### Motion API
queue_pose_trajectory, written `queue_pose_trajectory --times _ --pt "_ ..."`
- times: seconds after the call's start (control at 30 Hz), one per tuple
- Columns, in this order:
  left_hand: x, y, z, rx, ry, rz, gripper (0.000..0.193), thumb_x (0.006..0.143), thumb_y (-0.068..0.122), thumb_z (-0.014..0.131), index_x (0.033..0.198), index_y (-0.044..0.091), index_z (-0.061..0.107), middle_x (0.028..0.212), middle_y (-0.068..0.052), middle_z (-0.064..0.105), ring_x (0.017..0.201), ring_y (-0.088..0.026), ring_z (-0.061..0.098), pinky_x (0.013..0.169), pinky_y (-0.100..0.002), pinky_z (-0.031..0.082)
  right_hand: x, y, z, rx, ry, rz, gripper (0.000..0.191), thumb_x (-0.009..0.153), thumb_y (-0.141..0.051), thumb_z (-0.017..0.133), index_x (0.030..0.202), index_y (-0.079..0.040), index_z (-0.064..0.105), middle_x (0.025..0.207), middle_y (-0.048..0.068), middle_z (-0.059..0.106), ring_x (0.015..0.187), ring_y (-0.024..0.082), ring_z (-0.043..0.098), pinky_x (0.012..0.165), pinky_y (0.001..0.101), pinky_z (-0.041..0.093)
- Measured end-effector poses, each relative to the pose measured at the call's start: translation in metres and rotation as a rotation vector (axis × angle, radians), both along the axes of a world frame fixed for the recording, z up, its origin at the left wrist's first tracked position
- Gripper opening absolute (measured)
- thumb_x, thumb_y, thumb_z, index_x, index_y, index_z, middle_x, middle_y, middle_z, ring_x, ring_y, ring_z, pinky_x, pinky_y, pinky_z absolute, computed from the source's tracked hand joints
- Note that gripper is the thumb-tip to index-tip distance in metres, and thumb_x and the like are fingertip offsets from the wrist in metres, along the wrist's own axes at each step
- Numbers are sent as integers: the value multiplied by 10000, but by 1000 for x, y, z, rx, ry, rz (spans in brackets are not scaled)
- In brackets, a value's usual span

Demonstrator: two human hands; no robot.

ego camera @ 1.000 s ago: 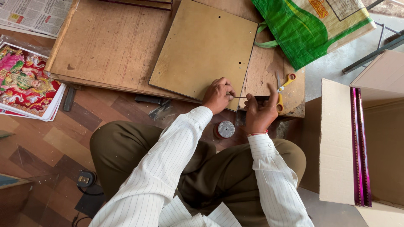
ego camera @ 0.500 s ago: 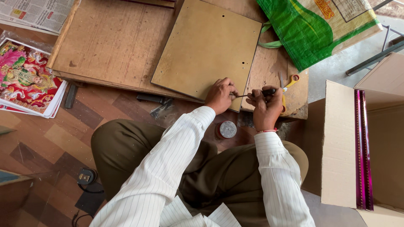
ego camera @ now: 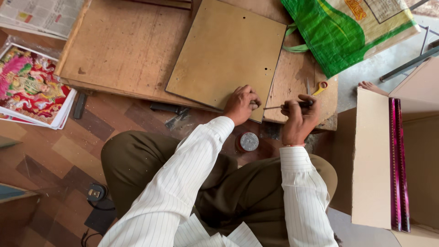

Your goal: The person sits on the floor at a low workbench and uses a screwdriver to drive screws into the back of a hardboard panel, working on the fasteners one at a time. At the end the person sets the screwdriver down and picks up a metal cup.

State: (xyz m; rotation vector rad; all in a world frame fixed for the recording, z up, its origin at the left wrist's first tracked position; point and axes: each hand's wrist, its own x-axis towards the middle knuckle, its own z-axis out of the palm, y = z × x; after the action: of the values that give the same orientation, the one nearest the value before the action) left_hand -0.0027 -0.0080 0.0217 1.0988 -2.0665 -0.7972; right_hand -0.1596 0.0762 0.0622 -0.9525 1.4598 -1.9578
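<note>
A cardboard box (ego camera: pixel 372 160) stands open at the right, and two long magenta strips (ego camera: pixel 398 164) lean upright inside it along its near wall; what else it holds is hidden. A green woven bag (ego camera: pixel 340 32) lies at the top right, partly on the wooden bench (ego camera: pixel 123 50), its mouth out of view, so its contents cannot be told. A small round tin (ego camera: pixel 248 142) with a grey lid sits on the floor just below the bench edge, between the person's knees, lid on. On the bench rests a brown board (ego camera: pixel 224 55) with a few small holes, tilted a little against the bench's lines, its near corner reaching the bench edge. The left hand (ego camera: pixel 241 104) lies curled on that near corner, pressing the board down with fingers folded. The right hand (ego camera: pixel 299 116) is clenched around the dark handle of a thin tool (ego camera: pixel 286 106), which lies level with its metal tip pointing left and meeting the board's edge just beside the left hand. Scissors (ego camera: pixel 320 87) with orange handles lie on the bench near the right hand. The floor (ego camera: pixel 50 155) is patterned wood parquet; colourful prints (ego camera: pixel 32 87) are stacked at the left, with newspaper (ego camera: pixel 41 16) above them.
</note>
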Motion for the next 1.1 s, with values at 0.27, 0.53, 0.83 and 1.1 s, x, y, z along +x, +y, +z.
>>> queue_pose_trajectory --times 0.27,0.53,0.83,1.1 --pt "-4 2 -4 -7 -13 27 89 753 114 833 825 131 783 1012 -40 657 1053 -276 609 923 -404 503 -23 -11 -36 252 -63 17 195 868 -18 632 1037 16 722 788 75 669 585 135 536 534 276 425" --pt "1 -9 -13 75 121 11 140 754 -1 772 870 75 748 1032 -62 663 981 -261 674 866 -381 560 3 -15 -46 434 754 47 149 794 -124 792 935 -82 816 907 141 745 830 289 740 758 383 565" --pt "5 -12 -15 95 124 -39 149 692 -3 792 815 60 738 1058 -73 662 1006 -276 665 866 -379 550 3 -22 -51 509 819 61 137 795 -124 792 923 -77 791 952 172 726 878 354 709 785 423 545" --pt "4 -12 -21 62 131 -31 144 688 -19 783 801 58 737 1062 -73 663 1026 -281 660 875 -379 548 -2 -24 -58 431 873 92 150 795 -117 803 938 -73 791 944 174 707 881 357 692 789 431 538"
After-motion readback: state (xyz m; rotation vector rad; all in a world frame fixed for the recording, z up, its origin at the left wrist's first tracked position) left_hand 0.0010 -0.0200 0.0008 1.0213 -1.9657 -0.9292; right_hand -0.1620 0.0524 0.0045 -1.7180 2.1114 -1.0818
